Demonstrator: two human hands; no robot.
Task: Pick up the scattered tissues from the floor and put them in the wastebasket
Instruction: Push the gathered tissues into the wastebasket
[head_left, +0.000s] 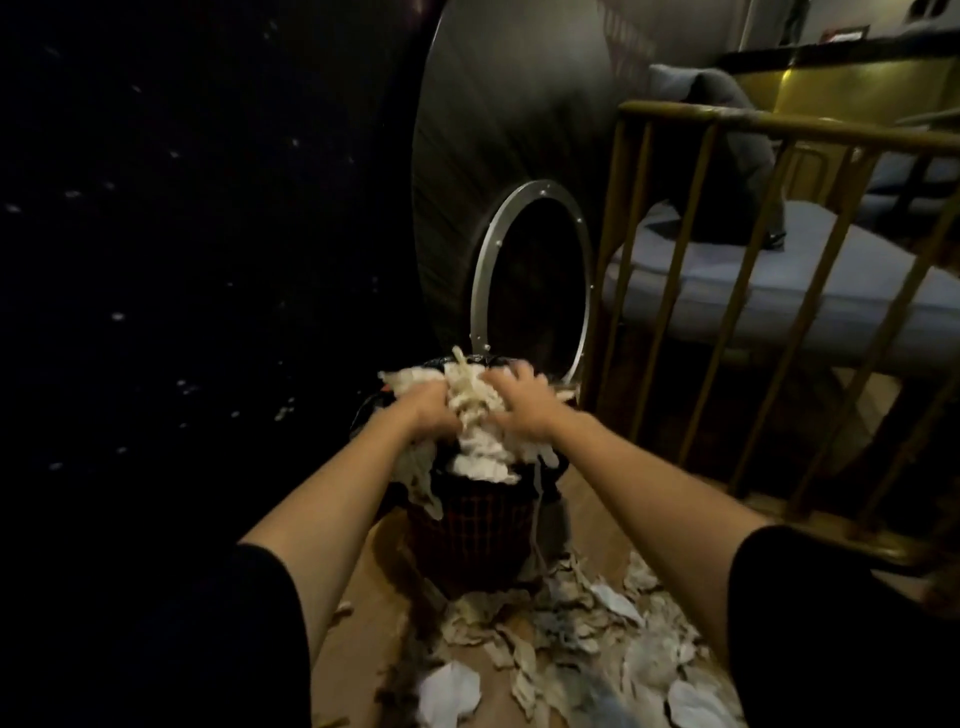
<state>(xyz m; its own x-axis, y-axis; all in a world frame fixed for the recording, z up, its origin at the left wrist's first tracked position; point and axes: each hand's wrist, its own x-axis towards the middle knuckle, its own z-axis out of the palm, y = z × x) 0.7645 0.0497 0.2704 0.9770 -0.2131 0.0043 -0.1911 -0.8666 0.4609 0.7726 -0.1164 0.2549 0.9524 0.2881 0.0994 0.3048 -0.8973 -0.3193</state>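
A dark mesh wastebasket (470, 540) stands on the wooden floor in the middle of the view, heaped above its rim with white tissues (480, 447). Some hang over its left side. My left hand (428, 410) grips the heap from the left and my right hand (522, 402) presses on it from the right, fingers spread; it is blurred. Many crumpled tissues on the floor (566, 639) lie scattered in front of the basket and to its right, reaching the bottom edge of the view.
A large round dark panel with a metal-ringed oval opening (530, 275) rises just behind the basket. A gold barred railing (727, 291) fences off a mattress (779, 270) on the right. The left side is a dark wall.
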